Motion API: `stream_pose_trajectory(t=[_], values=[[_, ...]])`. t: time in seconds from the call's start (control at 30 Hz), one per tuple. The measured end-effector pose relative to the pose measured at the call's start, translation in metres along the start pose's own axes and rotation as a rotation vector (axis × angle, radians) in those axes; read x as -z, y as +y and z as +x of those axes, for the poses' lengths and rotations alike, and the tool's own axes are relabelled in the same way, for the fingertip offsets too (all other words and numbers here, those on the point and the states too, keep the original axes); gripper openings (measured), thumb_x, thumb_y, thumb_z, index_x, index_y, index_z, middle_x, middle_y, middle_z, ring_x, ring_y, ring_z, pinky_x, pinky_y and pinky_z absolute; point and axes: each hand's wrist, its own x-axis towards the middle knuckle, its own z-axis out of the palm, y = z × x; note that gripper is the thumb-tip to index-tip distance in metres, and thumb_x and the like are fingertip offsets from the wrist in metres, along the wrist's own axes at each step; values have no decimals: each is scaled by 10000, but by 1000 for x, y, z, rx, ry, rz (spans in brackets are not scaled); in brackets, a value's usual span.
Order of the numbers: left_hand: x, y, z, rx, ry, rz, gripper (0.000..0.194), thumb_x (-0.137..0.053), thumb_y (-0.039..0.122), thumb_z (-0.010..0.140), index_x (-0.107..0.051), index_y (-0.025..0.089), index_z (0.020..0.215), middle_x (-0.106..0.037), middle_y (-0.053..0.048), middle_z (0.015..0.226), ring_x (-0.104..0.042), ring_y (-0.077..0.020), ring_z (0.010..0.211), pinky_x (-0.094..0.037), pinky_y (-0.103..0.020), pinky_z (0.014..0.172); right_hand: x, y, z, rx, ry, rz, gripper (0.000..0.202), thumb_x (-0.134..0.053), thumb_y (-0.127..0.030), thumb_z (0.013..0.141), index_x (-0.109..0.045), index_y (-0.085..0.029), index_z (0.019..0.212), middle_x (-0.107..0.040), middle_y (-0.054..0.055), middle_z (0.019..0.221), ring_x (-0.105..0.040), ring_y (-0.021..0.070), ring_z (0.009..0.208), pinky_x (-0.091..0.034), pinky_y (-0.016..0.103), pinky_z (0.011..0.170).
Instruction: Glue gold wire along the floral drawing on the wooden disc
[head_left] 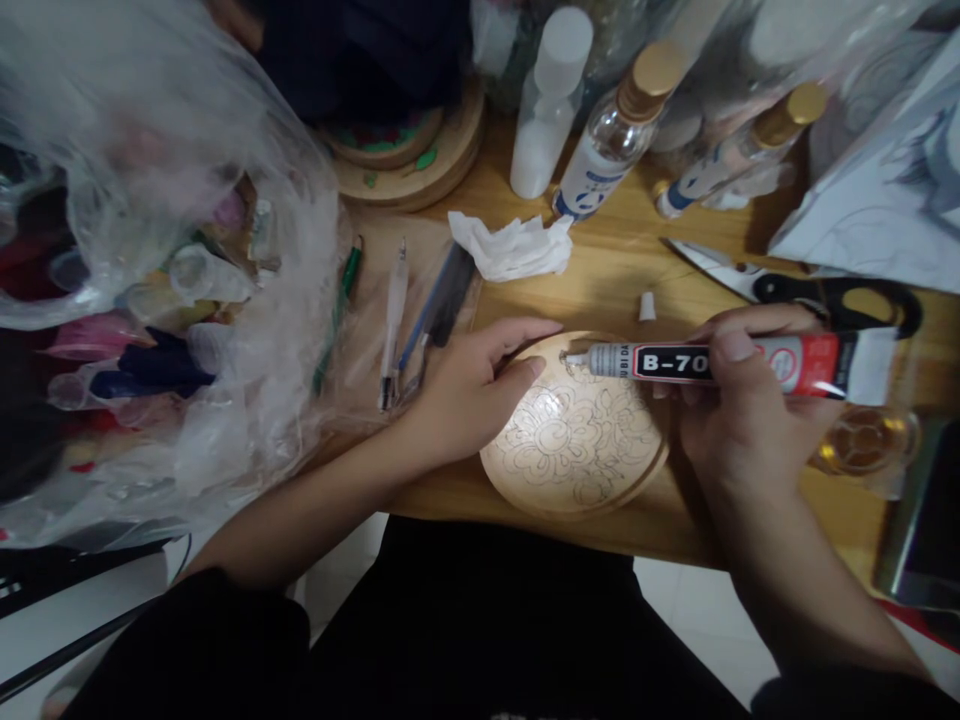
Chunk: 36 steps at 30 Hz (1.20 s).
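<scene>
A round wooden disc (555,440) with a flower pattern drawn in dark lines lies tilted at the table's front edge. My left hand (480,380) grips its upper left rim, thumb on top and fingers around the edge. In my right hand (750,400) is a glue tube (675,362) marked B-70, red, black and silver, held level. Its thin nozzle points left, at the top part of the drawing; whether the tip touches the wood I cannot tell. A small white cap (646,306) stands on the table just beyond the disc.
Scissors (750,275) lie beyond my right hand, near a glass bottle (615,140). A crumpled tissue (514,245) sits behind the disc. Several pens (394,320) rest at left, beside a large plastic bag (285,330). A roll of tape (862,440) lies at right.
</scene>
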Motion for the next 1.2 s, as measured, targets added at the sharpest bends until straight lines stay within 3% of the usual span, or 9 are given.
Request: stream_pose_trajectory(t=[0.47,0.67,0.9,1.2], values=[[0,-1,-1,-1,7,-4,292,-615,174,850,-712,177,1126,-739,-51,1196,-675,-205,1133,-489,-385,1071,-4,-5,4,-47,93,72,196,-772,-280,673,-599,-204,621,-563,-59,558,-497,94,368,-381,223,276],[0,-1,-2,15,-2,-37,287,-623,188,849,-713,187,1121,-735,-50,1203,-670,-212,1148,-482,-392,1082,-3,-6,12,-96,115,121,161,-702,-252,630,-561,-199,573,-523,-77,506,-323,36,305,-311,202,263],[1,2,-1,51,-24,-65,282,-635,204,845,-704,178,1117,-733,-67,1205,-670,-220,1155,-497,-395,1065,4,-4,20,-100,299,85,113,-629,-264,547,-540,-207,507,-499,-64,492,-291,42,299,-235,209,225],[0,1,-1,58,0,-61,298,-630,204,843,-700,161,1130,-728,-78,1222,-668,-216,1160,-489,-403,1072,-1,-7,10,-32,245,15,139,-694,-231,601,-561,-204,576,-510,-56,540,-414,58,408,-288,151,298]])
